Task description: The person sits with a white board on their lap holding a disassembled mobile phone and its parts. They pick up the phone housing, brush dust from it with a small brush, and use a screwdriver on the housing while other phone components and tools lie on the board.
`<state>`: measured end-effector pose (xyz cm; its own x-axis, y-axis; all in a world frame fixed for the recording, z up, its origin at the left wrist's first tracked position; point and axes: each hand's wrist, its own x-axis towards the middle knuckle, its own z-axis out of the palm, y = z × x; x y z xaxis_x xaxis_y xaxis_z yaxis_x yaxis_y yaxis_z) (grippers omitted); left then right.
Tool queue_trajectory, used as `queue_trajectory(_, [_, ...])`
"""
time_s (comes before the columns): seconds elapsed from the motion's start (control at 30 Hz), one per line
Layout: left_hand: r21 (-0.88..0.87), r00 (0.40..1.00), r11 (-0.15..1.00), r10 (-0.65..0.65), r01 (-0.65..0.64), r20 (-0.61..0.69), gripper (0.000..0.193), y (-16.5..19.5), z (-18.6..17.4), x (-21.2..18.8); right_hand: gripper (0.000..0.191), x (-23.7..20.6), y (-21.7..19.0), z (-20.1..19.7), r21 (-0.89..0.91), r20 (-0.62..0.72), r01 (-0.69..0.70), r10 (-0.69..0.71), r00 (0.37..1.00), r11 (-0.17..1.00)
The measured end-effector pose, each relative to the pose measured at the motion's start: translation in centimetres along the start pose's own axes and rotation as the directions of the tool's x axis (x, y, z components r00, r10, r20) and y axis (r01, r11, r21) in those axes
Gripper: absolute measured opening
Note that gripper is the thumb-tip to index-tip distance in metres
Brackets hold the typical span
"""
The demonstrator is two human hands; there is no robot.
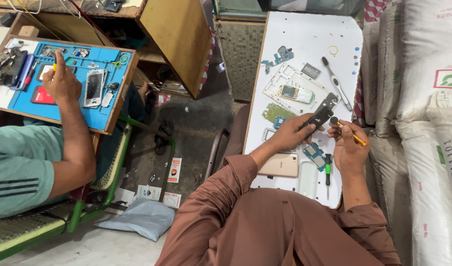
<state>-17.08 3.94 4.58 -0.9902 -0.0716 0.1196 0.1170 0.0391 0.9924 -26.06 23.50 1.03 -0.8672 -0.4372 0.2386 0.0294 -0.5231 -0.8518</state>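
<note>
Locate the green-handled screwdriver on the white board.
In the head view the green-handled screwdriver lies near the white board's near right edge, beside the right hand, right of the gold phone.

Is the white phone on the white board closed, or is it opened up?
Opened up. The white phone lies in its bare frame on the board, with no cover, and loose circuit boards lie beside it.

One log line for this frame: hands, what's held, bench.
left hand: holds black phone part | right hand: holds yellow-handled tool, tip at part | white bench: gold phone, green screwdriver, circuit boards
</note>
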Motion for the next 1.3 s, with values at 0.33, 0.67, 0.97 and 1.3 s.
queue_trajectory(0.33, [-0.114, 0.999, 0.993, -0.041, 0.042, 0.01, 0.034, 0.4, -0.1, -0.1, 0.029, 0.0, -0.7, 0.8, -0.09, 0.045, -0.026, 0.03, 0.999, 0.996])
queue_trajectory(0.67, [-0.027, 0.999, 1.0, 0.012, -0.011, 0.044, 0.04, 0.2, 0.0, -0.1, 0.032, -0.1, -0.8, 1.0, -0.075, 0.059, -0.013, 0.017, 0.998, 0.997])
queue_trajectory(0.97, [0.01, 0.999, 0.999, 0.032, -0.033, 0.031, 0.041, 0.4, 0.0, -0.2, 0.031, -0.1, -1.1, 1.4, -0.056, 0.092, -0.022, 0.027, 0.995, 0.998])
queue_trajectory(1.3, [-0.002, 1.0, 1.0, -0.02, 0.02, 0.009, 0.038, 1.1, 0.4, -0.1, 0.033, -0.1, -0.9, 0.9, -0.097, 0.07, -0.048, 0.055, 0.996, 0.994])
